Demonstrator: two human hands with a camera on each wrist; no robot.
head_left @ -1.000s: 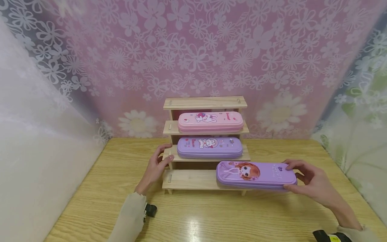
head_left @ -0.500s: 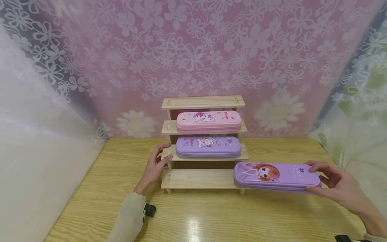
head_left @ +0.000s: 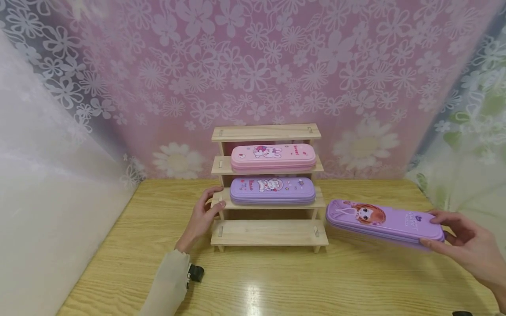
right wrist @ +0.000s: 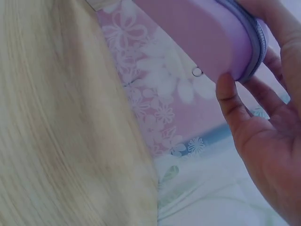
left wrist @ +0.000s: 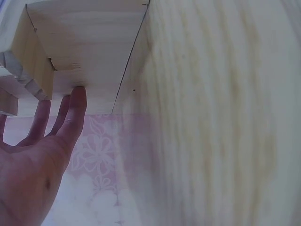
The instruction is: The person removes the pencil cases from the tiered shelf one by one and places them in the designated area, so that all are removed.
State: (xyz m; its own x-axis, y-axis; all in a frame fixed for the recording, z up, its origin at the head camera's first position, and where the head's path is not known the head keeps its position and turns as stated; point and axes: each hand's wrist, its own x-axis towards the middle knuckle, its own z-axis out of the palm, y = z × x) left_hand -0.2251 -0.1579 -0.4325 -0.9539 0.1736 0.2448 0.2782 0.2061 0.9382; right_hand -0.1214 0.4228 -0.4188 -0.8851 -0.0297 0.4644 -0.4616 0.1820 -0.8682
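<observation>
A pale wooden worktop [head_left: 276, 281] carries a stepped wooden shelf rack [head_left: 269, 231], the landmark here, which stands at the worktop's far middle before a flowered pink curtain [head_left: 253, 66]. The rack's lowest step is bare; the step above it holds a purple pencil case with a cartoon print [head_left: 272, 191], and the next step up holds a pink pencil case [head_left: 273, 157]. To the rack's right, off its steps and tilted above the worktop, is a lilac pencil case with a girl's face [head_left: 385, 218], which the right hand [head_left: 470, 245] grasps by its far end between thumb and fingers. The left hand [head_left: 203, 215] lies relaxed, fingers straight, touching the rack's left side.
</observation>
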